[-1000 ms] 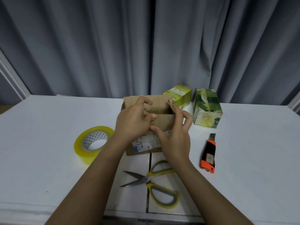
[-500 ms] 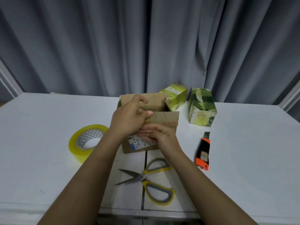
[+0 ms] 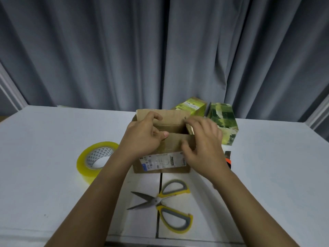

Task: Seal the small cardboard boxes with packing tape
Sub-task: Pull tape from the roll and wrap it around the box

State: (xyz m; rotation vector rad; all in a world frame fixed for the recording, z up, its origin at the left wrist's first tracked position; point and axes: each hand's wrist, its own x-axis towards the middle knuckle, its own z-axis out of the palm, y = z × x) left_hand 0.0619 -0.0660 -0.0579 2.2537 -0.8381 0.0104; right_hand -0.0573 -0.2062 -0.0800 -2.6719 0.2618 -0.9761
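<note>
Brown cardboard box (image 3: 170,147), yellow tape roll (image 3: 97,160), green-patterned boxes (image 3: 224,125), grey curtain (image 3: 124,50).

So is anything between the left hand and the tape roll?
No. Only bare table lies between the left hand, which grips the box, and the tape roll. Scissors lie nearer the person.

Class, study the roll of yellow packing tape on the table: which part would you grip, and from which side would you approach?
Grip the tape roll across its outer rim, coming down from above. It lies nearly flat on the white table with its open core facing up, so fingers can span the ring or hook into the core. It sits nearest the left hand, with nothing crowding it.
</note>
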